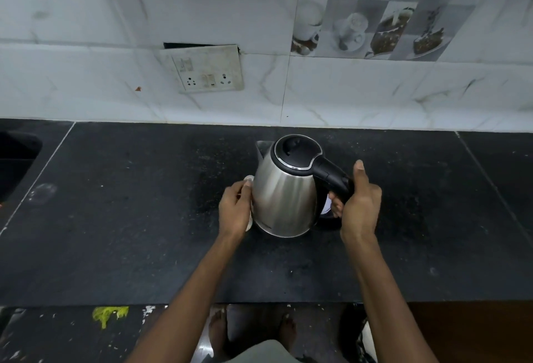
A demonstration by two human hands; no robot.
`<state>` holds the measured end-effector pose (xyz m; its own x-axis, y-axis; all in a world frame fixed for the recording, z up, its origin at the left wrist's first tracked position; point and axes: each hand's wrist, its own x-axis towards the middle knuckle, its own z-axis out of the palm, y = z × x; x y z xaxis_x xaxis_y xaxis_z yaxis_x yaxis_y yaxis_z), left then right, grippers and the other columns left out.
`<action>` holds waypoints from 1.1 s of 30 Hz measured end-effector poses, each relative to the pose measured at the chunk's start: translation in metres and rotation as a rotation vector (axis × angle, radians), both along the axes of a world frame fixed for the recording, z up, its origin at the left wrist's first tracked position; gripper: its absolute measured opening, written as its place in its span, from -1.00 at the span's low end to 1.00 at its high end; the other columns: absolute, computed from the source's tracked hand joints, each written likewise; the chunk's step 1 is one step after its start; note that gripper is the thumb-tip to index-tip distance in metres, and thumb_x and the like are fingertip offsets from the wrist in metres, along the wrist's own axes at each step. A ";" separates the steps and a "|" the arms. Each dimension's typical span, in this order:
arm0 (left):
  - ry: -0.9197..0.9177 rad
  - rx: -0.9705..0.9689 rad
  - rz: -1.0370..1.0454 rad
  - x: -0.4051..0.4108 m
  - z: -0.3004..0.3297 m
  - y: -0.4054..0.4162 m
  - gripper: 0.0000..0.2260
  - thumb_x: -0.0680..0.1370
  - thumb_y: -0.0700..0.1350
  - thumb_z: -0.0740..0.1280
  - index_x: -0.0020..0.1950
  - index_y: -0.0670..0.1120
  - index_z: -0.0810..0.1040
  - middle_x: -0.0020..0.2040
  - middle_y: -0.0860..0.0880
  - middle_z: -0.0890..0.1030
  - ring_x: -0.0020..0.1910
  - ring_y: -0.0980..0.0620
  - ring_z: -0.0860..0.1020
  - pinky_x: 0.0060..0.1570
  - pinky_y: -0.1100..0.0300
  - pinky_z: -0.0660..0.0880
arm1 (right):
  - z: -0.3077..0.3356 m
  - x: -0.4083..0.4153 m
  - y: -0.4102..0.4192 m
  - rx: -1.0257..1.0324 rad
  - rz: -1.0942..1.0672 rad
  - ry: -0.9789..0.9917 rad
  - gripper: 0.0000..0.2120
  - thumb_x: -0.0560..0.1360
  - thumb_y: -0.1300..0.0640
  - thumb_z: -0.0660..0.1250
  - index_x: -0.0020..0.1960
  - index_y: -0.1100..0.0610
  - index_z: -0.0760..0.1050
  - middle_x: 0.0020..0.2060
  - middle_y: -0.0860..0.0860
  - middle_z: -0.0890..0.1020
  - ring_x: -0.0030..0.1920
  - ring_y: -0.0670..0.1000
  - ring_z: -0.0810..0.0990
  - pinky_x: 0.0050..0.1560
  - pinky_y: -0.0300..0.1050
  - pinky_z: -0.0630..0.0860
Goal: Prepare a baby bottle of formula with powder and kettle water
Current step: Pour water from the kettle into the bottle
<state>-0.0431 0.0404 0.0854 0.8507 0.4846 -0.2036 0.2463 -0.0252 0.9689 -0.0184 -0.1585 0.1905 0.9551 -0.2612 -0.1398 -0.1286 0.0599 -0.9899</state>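
Right, nearest the camera, two bare forearms reach out over the counter edge, with bare feet point(284, 331) on the dark floor and a yellow-green smear point(109, 314) low on the left. The right hand point(359, 204) is wrapped tight round the black handle of the brushed stainless-steel electric kettle with a black lid point(284, 189), thumb pointing up along the grip, fingers curled underneath. The kettle is tilted, spout leaning away and to the left, its base edge close to the counter. The left hand point(235, 209) is closed around a small pale, translucent bottle-like object point(248, 186), most of it hidden behind the fingers and the kettle's steel wall, so only a rounded top and a sliver below the palm show; it sits just beside the kettle body, and whether the two touch cannot be told. All this happens mid-counter on a black speckled stone worktop point(129, 218), with a thin pale seam running diagonally on the left and another on the right. Far left, a dark sink recess point(17, 158). Behind, white marbled wall tiles point(375, 94), a grubby white switch-and-socket plate point(206, 70) hanging askew from its cutout, and upper right a grey patchwork tile panel printed with cups and desserts point(375, 16).
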 end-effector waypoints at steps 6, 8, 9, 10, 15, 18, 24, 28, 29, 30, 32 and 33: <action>0.097 0.261 0.005 -0.007 -0.034 0.057 -0.62 0.61 -0.20 0.44 0.42 -0.12 0.56 0.17 -0.08 0.58 0.07 0.07 0.58 0.09 0.25 0.53 | -0.018 0.004 -0.007 -0.077 -0.032 0.066 -0.47 0.71 -0.04 0.22 -0.38 0.19 0.38 -0.55 -0.01 0.48 -0.54 -0.01 0.55 -0.54 -0.20 0.36; 0.154 0.263 -0.083 -0.011 -0.047 0.067 -0.49 0.53 -0.28 0.49 0.47 -0.12 0.50 0.23 -0.07 0.53 0.19 0.02 0.55 0.14 0.20 0.50 | -0.023 0.006 -0.007 -0.083 -0.029 0.084 -0.48 0.70 -0.05 0.22 -0.37 0.19 0.40 -0.56 -0.02 0.50 -0.53 0.00 0.55 -0.49 -0.17 0.39; 0.184 0.269 -0.137 -0.013 -0.053 0.069 -0.42 0.49 -0.30 0.52 0.49 -0.11 0.48 0.25 -0.06 0.51 0.22 0.01 0.53 0.16 0.19 0.48 | -0.026 0.006 -0.007 -0.093 -0.033 0.091 -0.47 0.70 -0.05 0.22 -0.37 0.19 0.40 -0.57 -0.03 0.51 -0.52 0.01 0.55 -0.47 -0.15 0.41; 0.202 0.265 -0.189 -0.014 -0.058 0.070 -0.36 0.46 -0.32 0.55 0.50 -0.11 0.46 0.26 -0.06 0.49 0.25 0.01 0.51 0.19 0.16 0.49 | -0.027 0.007 -0.007 -0.110 -0.035 0.096 -0.47 0.70 -0.05 0.23 -0.38 0.19 0.40 -0.56 -0.02 0.51 -0.51 0.02 0.56 -0.46 -0.15 0.43; 0.207 0.262 -0.356 -0.012 -0.081 0.063 -0.22 0.25 -0.14 0.70 0.43 -0.06 0.50 0.22 -0.01 0.54 0.22 -0.02 0.58 0.24 0.01 0.55 | -0.038 0.006 -0.014 -0.220 -0.004 0.079 -0.43 0.71 -0.05 0.22 -0.42 0.20 0.41 -0.58 -0.02 0.51 -0.53 -0.04 0.56 -0.46 -0.15 0.46; 0.186 0.255 -0.328 -0.013 -0.093 0.058 -0.30 0.29 -0.17 0.70 0.38 -0.08 0.54 0.24 -0.04 0.59 0.18 -0.02 0.60 0.18 0.10 0.53 | -0.046 0.004 -0.015 -0.230 0.017 0.073 -0.41 0.67 -0.10 0.24 -0.48 0.13 0.39 -0.58 -0.02 0.49 -0.51 -0.01 0.55 -0.40 -0.12 0.48; 0.103 0.230 -0.293 -0.019 -0.101 0.059 -0.58 0.43 -0.13 0.63 0.25 0.03 0.62 0.13 0.10 0.70 0.10 0.19 0.66 0.07 0.27 0.59 | -0.051 0.001 -0.015 -0.306 0.098 0.072 -0.36 0.68 -0.09 0.25 -0.53 0.15 0.44 -0.58 0.03 0.45 -0.46 0.07 0.55 -0.26 0.10 0.58; 0.070 0.197 -0.284 -0.021 -0.102 0.057 -0.60 0.45 -0.15 0.61 0.23 0.01 0.61 0.08 0.11 0.72 0.08 0.22 0.67 0.03 0.35 0.58 | -0.048 -0.002 -0.010 -0.432 0.171 0.082 -0.34 0.71 -0.06 0.21 -0.56 -0.01 0.56 -0.64 -0.01 0.51 -0.47 0.16 0.56 -0.27 0.12 0.54; 0.067 0.192 -0.280 -0.022 -0.102 0.056 -0.60 0.45 -0.17 0.61 0.24 0.00 0.60 0.08 0.10 0.72 0.08 0.22 0.67 0.03 0.38 0.57 | -0.048 -0.003 -0.009 -0.449 0.180 0.070 -0.35 0.70 -0.07 0.21 -0.55 0.07 0.55 -0.63 0.03 0.52 -0.48 0.22 0.56 -0.28 0.14 0.54; 0.058 0.184 -0.276 -0.022 -0.102 0.055 -0.60 0.45 -0.19 0.61 0.24 -0.02 0.61 0.08 0.09 0.73 0.08 0.22 0.67 0.04 0.39 0.56 | -0.049 -0.003 -0.009 -0.470 0.191 0.058 -0.34 0.69 -0.09 0.22 -0.53 0.18 0.52 -0.61 0.10 0.53 -0.47 0.28 0.56 -0.30 0.17 0.54; 0.048 0.175 -0.267 -0.023 -0.105 0.054 -0.60 0.45 -0.20 0.61 0.24 -0.05 0.61 0.07 0.07 0.74 0.07 0.19 0.68 0.06 0.37 0.58 | -0.051 -0.005 -0.007 -0.503 0.207 0.052 -0.31 0.69 -0.08 0.22 -0.47 0.36 0.45 -0.54 0.27 0.55 -0.51 0.21 0.54 -0.35 0.12 0.50; 0.043 0.173 -0.264 -0.024 -0.107 0.054 -0.60 0.45 -0.20 0.61 0.24 -0.05 0.62 0.07 0.06 0.74 0.07 0.17 0.69 0.07 0.33 0.59 | -0.052 -0.006 -0.006 -0.522 0.218 0.053 -0.30 0.69 -0.07 0.22 -0.45 0.42 0.44 -0.54 0.28 0.55 -0.53 0.14 0.52 -0.37 0.04 0.47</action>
